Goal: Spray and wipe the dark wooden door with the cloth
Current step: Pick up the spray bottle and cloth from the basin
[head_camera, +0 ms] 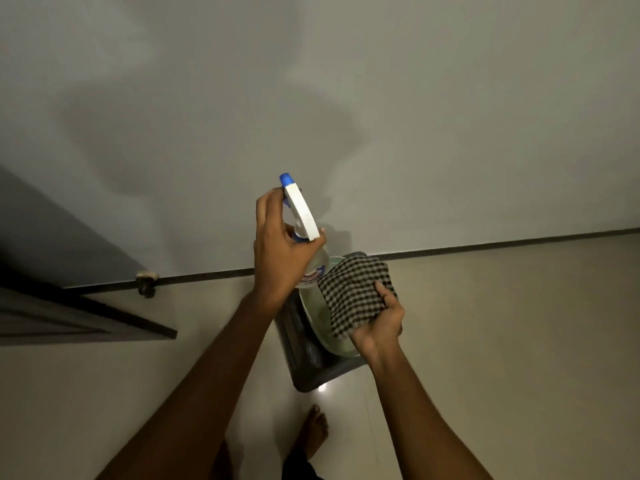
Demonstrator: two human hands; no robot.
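My left hand [277, 251] grips the neck of a spray bottle [302, 216] with a white trigger head and blue nozzle, its nozzle pointing up and away towards the wall. Just to its right, my right hand [379, 323] holds a bunched black-and-white checked cloth [353, 289] from below. The dark wooden door [62, 306] stands open at the left edge, well away from both hands; only its lower part shows.
A dark bin [311, 368] stands on the pale tiled floor under my hands, with a pale green basin [311, 303] resting in it. A door stopper [146, 282] sits at the skirting by the door. The plain wall fills the upper view. My bare foot [316, 431] is below.
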